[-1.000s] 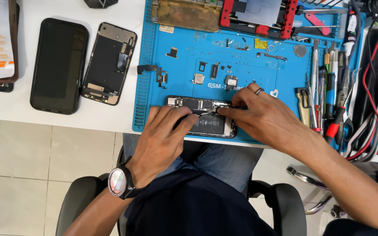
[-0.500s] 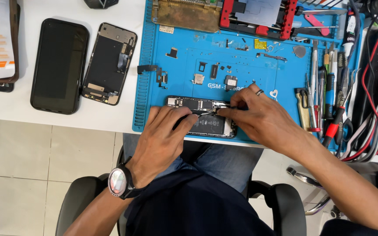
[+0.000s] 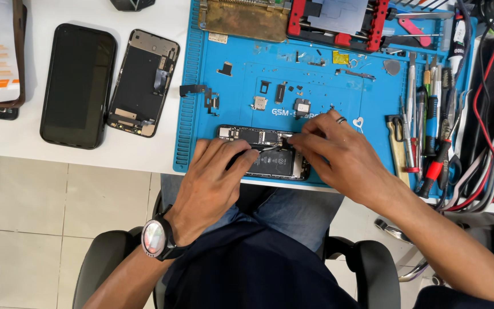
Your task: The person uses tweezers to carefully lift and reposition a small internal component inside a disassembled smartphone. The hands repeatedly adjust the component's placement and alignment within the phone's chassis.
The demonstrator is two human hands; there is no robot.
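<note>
An opened phone body [image 3: 264, 154] with its battery and board exposed lies on the blue repair mat [image 3: 235, 97] near the table's front edge. My left hand [image 3: 215, 177] rests on the phone's left half and steadies it, fingers spread over it. My right hand [image 3: 333, 151], with a ring on one finger, pinches a thin metal tool at the phone's upper middle. Whether that tool is tweezers or a driver cannot be told. A wristwatch [image 3: 154, 237] is on my left wrist.
A black phone screen [image 3: 78, 86] and an empty phone back housing [image 3: 143, 83] lie on the white table to the left. Small loose parts [image 3: 281, 94] dot the mat. Screwdrivers and tweezers [image 3: 424, 114] line its right side. Red cables [image 3: 487, 114] hang at far right.
My right hand's fingertips have shifted slightly left over the phone's top edge. The left hand and phone stay where they were.
</note>
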